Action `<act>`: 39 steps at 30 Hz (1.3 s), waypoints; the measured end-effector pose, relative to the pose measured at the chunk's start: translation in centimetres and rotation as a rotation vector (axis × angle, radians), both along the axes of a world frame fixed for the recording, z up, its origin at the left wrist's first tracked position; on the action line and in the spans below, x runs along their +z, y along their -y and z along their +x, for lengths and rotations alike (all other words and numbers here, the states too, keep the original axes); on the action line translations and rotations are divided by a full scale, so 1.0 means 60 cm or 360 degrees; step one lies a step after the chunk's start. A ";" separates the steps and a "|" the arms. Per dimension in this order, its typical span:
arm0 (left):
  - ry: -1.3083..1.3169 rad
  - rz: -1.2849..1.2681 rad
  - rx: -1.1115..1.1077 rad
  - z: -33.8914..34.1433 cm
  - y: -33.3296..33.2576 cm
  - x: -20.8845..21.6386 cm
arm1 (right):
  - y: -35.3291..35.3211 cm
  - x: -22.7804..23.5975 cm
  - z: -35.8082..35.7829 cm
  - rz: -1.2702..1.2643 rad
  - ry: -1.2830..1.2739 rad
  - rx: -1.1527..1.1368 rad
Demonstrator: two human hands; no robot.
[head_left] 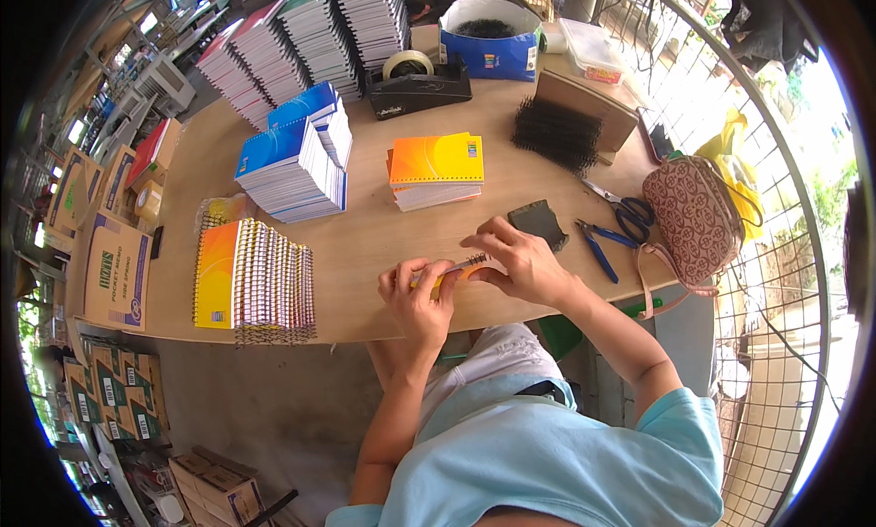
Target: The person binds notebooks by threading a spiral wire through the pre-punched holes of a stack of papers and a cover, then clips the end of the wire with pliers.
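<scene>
Over the table's near edge, my left hand (pixel 415 290) is closed on a small orange-and-yellow notebook (pixel 469 271), held edge-up. My right hand (pixel 527 267) has its fingers curled at a black spiral coil (pixel 477 259) along that notebook's edge. My fingers hide most of the notebook. Beyond my hands sits a short stack of orange-yellow notebooks (pixel 438 160). To the left, a row of spiral-bound orange-yellow notebooks (pixel 217 276) leans together. A dark flat block (pixel 538 224) lies just past my right hand.
Blue-covered notebooks (pixel 274 150) and tall notebook stacks (pixel 310 48) fill the back left, beside a tape dispenser (pixel 420 91). Black coils (pixel 558 133) lean on a board at right. Pliers (pixel 598 253), scissors (pixel 631 219) and a patterned pouch (pixel 695 219) line the right edge.
</scene>
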State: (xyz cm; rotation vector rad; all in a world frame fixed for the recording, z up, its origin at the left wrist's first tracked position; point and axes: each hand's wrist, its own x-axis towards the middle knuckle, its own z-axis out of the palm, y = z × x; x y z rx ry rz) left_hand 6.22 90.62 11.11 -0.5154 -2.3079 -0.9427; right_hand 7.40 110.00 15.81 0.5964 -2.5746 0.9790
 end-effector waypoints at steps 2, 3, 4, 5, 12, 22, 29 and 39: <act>-0.0025 0.0004 0.0028 -0.004 0.005 0.002 | -0.002 -0.014 -0.015 0.0103 -0.0066 0.0051; -0.0044 0.0005 0.0057 -0.006 0.008 0.002 | 0.001 -0.012 -0.022 0.0202 -0.0127 0.0104; -0.0048 0.0006 0.0065 -0.008 0.012 0.001 | 0.006 -0.008 -0.024 0.0203 -0.0132 0.0111; -0.0058 -0.0001 0.0062 -0.011 0.015 -0.001 | 0.014 -0.002 -0.026 0.0154 -0.0134 0.0096; -0.0022 0.0019 -0.0061 -0.007 0.021 0.009 | 0.024 0.003 -0.017 0.0287 -0.0303 0.0186; 0.0092 -0.0014 -0.0465 -0.016 0.027 -0.004 | -0.046 0.045 -0.018 0.0294 0.0130 0.0122; -0.0015 0.0149 -0.0372 -0.002 0.002 0.003 | -0.198 0.010 -0.032 0.1162 0.0380 0.0312; 0.0068 0.0276 -0.0544 -0.014 -0.012 -0.012 | -0.121 0.010 -0.046 0.0050 0.0945 0.0333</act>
